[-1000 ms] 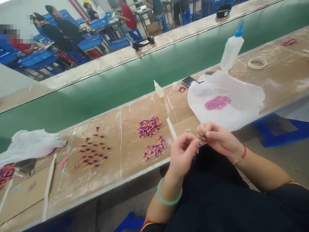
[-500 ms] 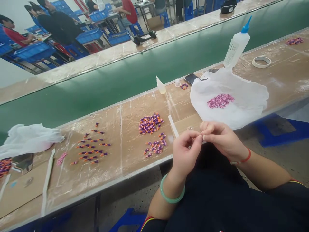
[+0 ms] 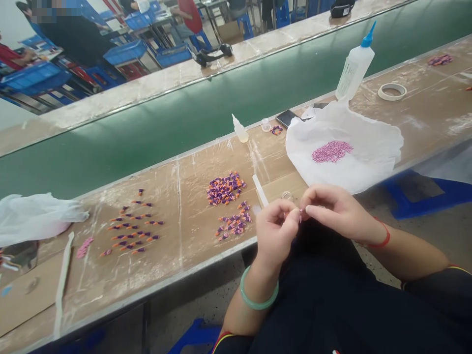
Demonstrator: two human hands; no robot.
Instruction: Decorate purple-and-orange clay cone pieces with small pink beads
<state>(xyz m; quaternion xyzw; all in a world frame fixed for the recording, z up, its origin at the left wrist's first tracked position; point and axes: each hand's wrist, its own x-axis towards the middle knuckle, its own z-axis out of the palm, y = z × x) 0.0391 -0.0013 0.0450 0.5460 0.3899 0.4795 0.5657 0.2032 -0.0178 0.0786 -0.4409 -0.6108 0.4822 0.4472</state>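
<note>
The left hand (image 3: 275, 231) and the right hand (image 3: 334, 209) meet fingertip to fingertip just off the near edge of the workbench (image 3: 177, 196), above the person's dark lap. Both are pinched closed on one tiny piece (image 3: 298, 215) held between them; it is too small to make out beyond a hint of pink and purple. A green bangle (image 3: 258, 297) sits on the left wrist, a red cord (image 3: 381, 239) on the right.

Just beyond the left hand's knuckles, near the bench edge, lie a white stick (image 3: 260, 191) and a small clear ring (image 3: 286, 195). Further to the left of that hand are two loose heaps of purple-and-orange pieces (image 3: 225, 188), the nearer heap close to the bench edge, the other behind it. Well to the left again, more of these pieces lie in spaced rows (image 3: 134, 228), with bare bench between the rows and the heaps.

Beyond the right hand a crumpled white sheet (image 3: 368, 142) spreads out, its near border hanging over the bench edge close to the fingers; a patch of pink beads (image 3: 332, 151) lies at its middle. Behind the sheet stand a tall glue bottle (image 3: 354, 66) with a blue tip, a tape roll (image 3: 392, 91) to its right, and a dark phone (image 3: 285, 118); a small dropper bottle (image 3: 239, 130) stands by the far edge, where the green conveyor belt (image 3: 184, 113) runs along
</note>
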